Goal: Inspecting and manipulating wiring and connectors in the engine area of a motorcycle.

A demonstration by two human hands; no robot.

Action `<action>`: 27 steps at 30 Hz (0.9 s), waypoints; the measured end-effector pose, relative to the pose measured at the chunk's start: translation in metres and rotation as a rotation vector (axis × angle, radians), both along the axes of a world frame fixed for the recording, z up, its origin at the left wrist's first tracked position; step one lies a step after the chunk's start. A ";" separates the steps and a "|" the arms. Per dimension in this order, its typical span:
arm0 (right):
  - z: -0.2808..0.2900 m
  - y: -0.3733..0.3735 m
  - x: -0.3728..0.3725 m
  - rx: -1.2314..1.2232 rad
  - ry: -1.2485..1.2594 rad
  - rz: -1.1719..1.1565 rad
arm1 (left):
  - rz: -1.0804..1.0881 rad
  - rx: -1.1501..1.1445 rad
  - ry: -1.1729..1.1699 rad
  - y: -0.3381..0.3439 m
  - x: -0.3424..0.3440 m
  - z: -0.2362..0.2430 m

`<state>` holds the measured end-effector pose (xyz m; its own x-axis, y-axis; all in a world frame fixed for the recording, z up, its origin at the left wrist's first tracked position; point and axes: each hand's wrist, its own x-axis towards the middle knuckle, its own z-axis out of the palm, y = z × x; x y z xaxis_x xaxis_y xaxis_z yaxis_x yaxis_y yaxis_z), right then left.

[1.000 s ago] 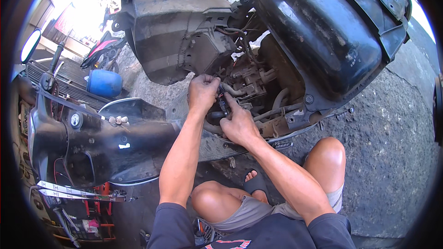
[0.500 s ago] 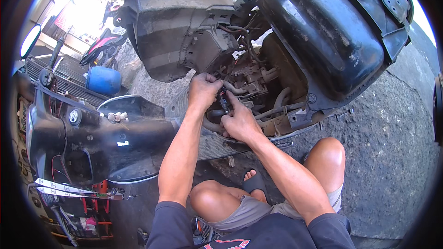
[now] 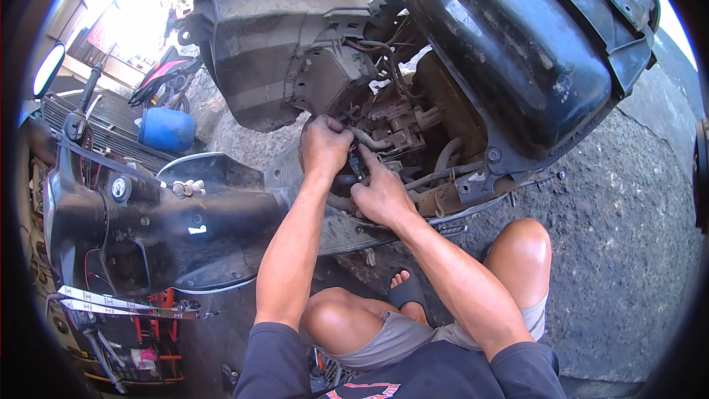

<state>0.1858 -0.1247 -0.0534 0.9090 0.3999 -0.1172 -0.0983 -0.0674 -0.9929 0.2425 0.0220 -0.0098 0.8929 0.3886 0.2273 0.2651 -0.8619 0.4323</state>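
Note:
My left hand (image 3: 326,146) is closed in a pinch above the exposed engine bay (image 3: 391,122) of a partly stripped scooter. What its fingertips hold is too small and shaded to make out. Just to its right, my right hand (image 3: 380,193) grips a small dark part (image 3: 357,166) that looks like a wire connector. Its index finger lies along that part, pointing toward the left fingertips. Hoses and wires surround both hands, and a curved hose (image 3: 448,154) runs to the right of them.
A large black under-seat storage box (image 3: 509,52) tilts up at the upper right. A grey-brown plastic housing (image 3: 288,44) rises at the upper left. The scooter's front body (image 3: 192,229) lies leftward, with a blue drum (image 3: 167,129) and red rack (image 3: 151,325) beyond it.
Both hands keep nearly the same place and hold. The view has shifted very slightly; the fingers show only tiny movement around the small dark part.

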 end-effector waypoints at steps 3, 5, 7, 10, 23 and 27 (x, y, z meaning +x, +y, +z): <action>0.002 0.001 -0.002 0.003 -0.004 0.007 | -0.087 -0.223 -0.066 0.011 0.002 -0.008; 0.004 -0.001 -0.002 0.007 0.003 0.009 | -0.077 -0.394 -0.056 0.011 -0.003 -0.006; 0.004 -0.004 0.000 0.000 0.035 0.024 | -0.071 -0.571 -0.041 0.005 -0.002 -0.003; 0.000 -0.001 -0.001 0.016 0.039 0.020 | -0.100 -0.592 -0.047 0.005 -0.002 -0.001; 0.002 0.005 0.001 -0.012 0.060 0.020 | -0.068 -0.407 -0.052 0.011 -0.001 -0.006; 0.013 0.000 0.000 -0.154 -0.032 0.018 | -0.051 -0.233 -0.041 0.018 0.000 -0.009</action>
<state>0.1858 -0.1248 -0.0401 0.9060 0.3960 -0.1495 -0.0640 -0.2209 -0.9732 0.2427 0.0404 -0.0187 0.9046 0.3895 0.1733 0.2020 -0.7496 0.6302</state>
